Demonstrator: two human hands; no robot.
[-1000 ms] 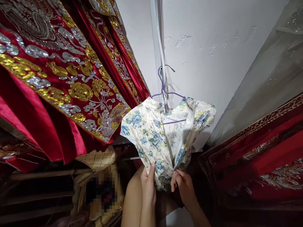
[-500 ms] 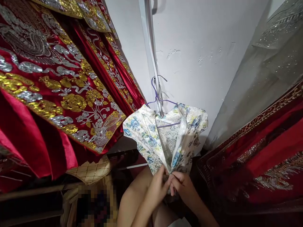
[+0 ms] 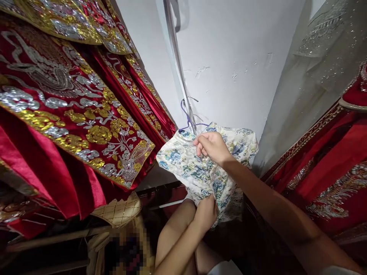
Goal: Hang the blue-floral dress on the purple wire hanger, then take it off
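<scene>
A cream dress with a blue and yellow flower print (image 3: 183, 162) hangs on a purple wire hanger (image 3: 186, 116) against a white wall. My right hand (image 3: 210, 147) is up near the collar, fingers pinched on the dress fabric close to its back opening. My left hand (image 3: 206, 212) grips the bunched lower part of the same dress from below. Whatever sits between my right fingertips is too small to make out.
Red garments with gold and silver embroidery (image 3: 71, 114) hang close on the left. More red embroidered cloth (image 3: 323, 172) and a grey sparkly fabric (image 3: 315, 65) crowd the right. A gold quilted cushion (image 3: 117, 210) lies low left. A white strip (image 3: 174, 65) runs down the wall.
My right hand has risen from the dress's lower part to the collar. My left hand stays low, holding the bunched fabric. The view has tilted slightly.
</scene>
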